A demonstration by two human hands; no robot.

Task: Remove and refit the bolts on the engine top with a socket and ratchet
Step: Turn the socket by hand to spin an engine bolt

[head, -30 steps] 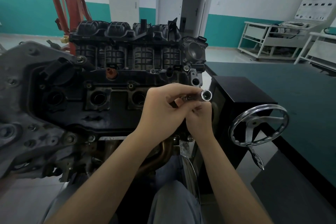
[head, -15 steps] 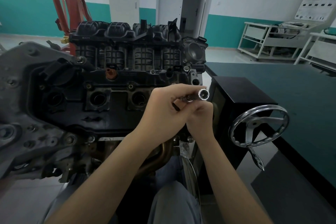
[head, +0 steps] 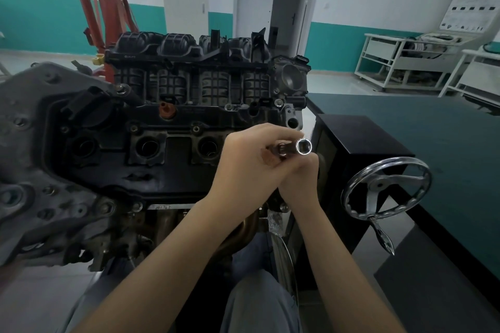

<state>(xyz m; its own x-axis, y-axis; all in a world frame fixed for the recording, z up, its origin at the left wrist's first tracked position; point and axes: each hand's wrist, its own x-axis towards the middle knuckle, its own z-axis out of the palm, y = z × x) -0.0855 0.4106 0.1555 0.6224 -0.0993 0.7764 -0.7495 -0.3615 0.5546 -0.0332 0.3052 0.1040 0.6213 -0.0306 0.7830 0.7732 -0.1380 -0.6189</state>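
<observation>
Here a socket (head: 303,146) is held just in front of the engine (head: 173,143), its open end facing the camera, pinched by the curled left hand (head: 249,162) and gripped from below by the right hand (head: 300,178).

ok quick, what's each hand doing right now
left hand: fingers curled round the socket tool
right hand: mostly hidden behind the left, cannot tell

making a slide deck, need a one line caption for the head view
Both hands, left and right, hold a socket above the engine top.
</observation>
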